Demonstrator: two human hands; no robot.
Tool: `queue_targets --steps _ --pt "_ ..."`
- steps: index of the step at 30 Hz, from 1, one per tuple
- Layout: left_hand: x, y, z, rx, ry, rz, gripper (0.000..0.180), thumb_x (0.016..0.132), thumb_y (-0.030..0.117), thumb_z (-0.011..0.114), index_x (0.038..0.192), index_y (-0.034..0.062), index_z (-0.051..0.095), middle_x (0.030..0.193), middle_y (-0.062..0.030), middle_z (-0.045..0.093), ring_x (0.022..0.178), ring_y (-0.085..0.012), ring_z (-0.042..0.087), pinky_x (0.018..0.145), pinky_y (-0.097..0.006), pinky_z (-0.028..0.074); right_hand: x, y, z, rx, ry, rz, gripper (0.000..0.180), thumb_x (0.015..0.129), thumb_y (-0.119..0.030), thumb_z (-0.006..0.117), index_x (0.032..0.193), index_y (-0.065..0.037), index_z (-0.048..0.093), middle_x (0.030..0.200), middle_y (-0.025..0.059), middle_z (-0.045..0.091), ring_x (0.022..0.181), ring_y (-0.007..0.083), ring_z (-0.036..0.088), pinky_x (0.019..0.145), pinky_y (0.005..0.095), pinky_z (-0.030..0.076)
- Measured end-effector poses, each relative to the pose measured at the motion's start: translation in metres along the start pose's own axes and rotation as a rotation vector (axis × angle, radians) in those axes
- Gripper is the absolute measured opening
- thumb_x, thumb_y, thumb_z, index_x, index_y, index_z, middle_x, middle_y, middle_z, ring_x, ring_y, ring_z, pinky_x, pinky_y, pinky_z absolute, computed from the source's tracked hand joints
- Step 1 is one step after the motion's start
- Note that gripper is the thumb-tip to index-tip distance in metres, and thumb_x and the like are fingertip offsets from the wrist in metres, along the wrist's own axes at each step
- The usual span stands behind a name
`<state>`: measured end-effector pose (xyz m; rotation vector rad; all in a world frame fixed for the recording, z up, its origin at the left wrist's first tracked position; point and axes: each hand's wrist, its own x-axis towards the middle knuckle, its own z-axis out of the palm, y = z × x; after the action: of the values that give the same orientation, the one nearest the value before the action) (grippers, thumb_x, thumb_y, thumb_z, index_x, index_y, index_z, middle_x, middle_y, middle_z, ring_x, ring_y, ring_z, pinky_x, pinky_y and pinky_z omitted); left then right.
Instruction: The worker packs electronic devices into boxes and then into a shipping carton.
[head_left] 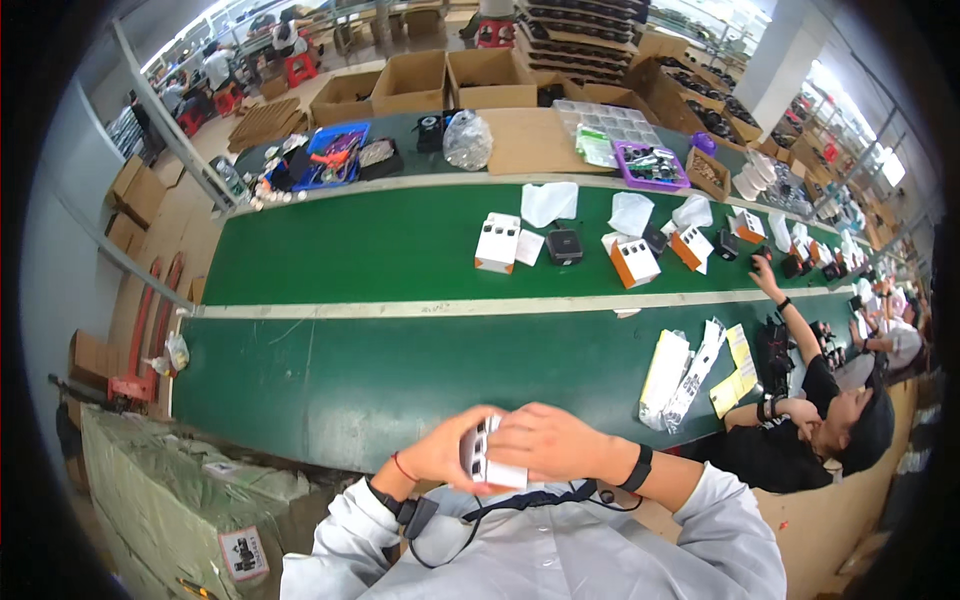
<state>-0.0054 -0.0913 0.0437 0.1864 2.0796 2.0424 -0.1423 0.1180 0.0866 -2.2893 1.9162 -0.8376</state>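
Close to my chest, both hands hold a small white box (482,460) with dark printing on its side. My left hand (440,452) cups it from the left and below. My right hand (552,442) lies over its right end, fingers wrapped on top. A black band sits on each wrist, and a thin red string on the left one. Ahead runs a green conveyor belt (400,250) carrying a white and orange box (497,242), a small black device (564,245) and another white and orange box (634,262).
A person in a black shirt (800,420) sits at my right, reaching onto the belt. White packets and yellow sheets (695,370) lie on the green bench (350,370). Cardboard boxes (410,82), a blue tray (335,152) and a purple tray (652,165) line the far side.
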Motion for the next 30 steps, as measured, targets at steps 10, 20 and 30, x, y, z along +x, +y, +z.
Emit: queue_targets --steps 10,20,30 --pt "-0.021 -0.07 0.039 -0.376 -0.268 -0.212 0.119 0.068 0.022 0.095 0.16 0.0016 0.023 0.154 -0.0105 0.043 0.142 -0.0205 0.041 0.119 -0.033 0.032 -0.03 -0.006 -0.002 0.327 -0.244 0.026 0.048 0.072 -0.036 0.085 0.103 -0.011 0.06 0.104 0.0071 0.056 0.098 0.0271 0.056 0.087 0.0402 0.042" --pt "-0.011 -0.046 0.006 -0.016 -0.096 -0.194 0.119 0.063 0.026 0.099 0.159 0.0053 0.033 0.152 -0.0147 0.044 0.142 -0.028 0.043 0.119 -0.039 0.033 -0.082 0.024 0.037 0.765 -0.228 0.495 0.023 0.105 -0.025 0.06 0.109 -0.004 0.069 0.103 0.0115 0.062 0.098 0.0287 0.062 0.086 0.038 0.05" --pt "0.087 0.04 -0.014 1.217 0.061 0.109 0.07 0.063 0.021 0.088 0.128 0.0135 0.063 0.136 -0.0159 0.052 0.124 -0.0379 0.051 0.099 -0.051 0.042 -0.046 0.096 0.155 1.9 0.712 1.012 0.047 0.111 -0.045 0.046 0.144 -0.012 0.053 0.133 0.0045 0.063 0.125 0.0225 0.06 0.108 0.0382 0.046"
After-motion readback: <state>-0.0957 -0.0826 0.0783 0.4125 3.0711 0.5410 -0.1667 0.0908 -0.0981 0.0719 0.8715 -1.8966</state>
